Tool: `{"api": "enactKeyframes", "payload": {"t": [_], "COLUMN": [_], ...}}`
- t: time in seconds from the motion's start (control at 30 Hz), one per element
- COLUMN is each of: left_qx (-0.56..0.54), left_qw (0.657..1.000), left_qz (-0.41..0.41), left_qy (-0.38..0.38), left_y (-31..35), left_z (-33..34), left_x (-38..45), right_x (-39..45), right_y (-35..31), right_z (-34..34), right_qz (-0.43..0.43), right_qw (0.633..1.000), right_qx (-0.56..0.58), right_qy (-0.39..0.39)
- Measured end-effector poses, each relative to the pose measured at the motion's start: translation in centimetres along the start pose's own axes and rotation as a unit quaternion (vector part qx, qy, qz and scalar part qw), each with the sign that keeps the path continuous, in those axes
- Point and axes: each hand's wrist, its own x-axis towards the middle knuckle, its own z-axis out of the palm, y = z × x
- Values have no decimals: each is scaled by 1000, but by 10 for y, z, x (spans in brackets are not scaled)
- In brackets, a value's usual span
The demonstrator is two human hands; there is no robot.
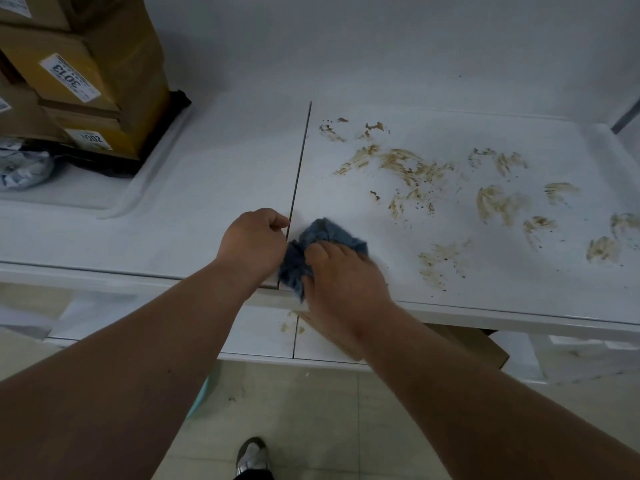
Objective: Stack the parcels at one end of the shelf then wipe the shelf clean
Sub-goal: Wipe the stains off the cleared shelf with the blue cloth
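The parcels are piled at the left end of the shelf, cardboard boxes on a dark bag with a grey pouch beside them, which leaves the rest of the top free for wiping. Near the front edge, just right of the seam between the two panels, both hands work a bunched blue cloth. The right hand lies on it with fingers curled over the wad, pressing it down; the left hand is closed, and seems to pinch a corner of the cloth, probably to gather it before a stroke. The brown smears spread over the right panel, well apart from the cloth, so the wiping looks barely begun. To the right is plenty of open shelf to sweep across; the front lip is close under the wrists, and a few stains mark the lower shelf.
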Motion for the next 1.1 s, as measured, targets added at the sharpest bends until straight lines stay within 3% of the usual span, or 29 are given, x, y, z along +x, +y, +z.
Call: {"api": "enactKeyframes", "payload": {"t": [0.23, 0.37, 0.57, 0.67, 0.87, 1.03, 1.1], "left_qx": [21, 8, 19, 54, 50, 41, 33], "left_qw": [1000, 999, 999, 994, 993, 994, 995], "left_qz": [9, 14, 40, 94, 104, 93, 92], "left_qy": [15, 30, 33, 30, 36, 28, 18], "left_y": [-9, -10, -8, 0, 0, -3, 0], "left_z": [8, 10, 16, 21, 12, 9, 11], "left_x": [27, 52, 86, 97, 124, 139, 144], "right_x": [66, 90, 109, 135, 162, 166, 175], "right_y": [34, 14, 22, 43, 55, 29, 33], "right_z": [3, 16, 15, 5, 8, 24, 19], "right_qz": [-2, -26, -95, -44, 91, -54, -60], "right_qw": [996, 998, 992, 994, 995, 997, 996], "right_qx": [16, 1, 44, 56, 33, 34, 52], "right_qy": [-84, -50, -67, -87, -22, -38, -33]}}
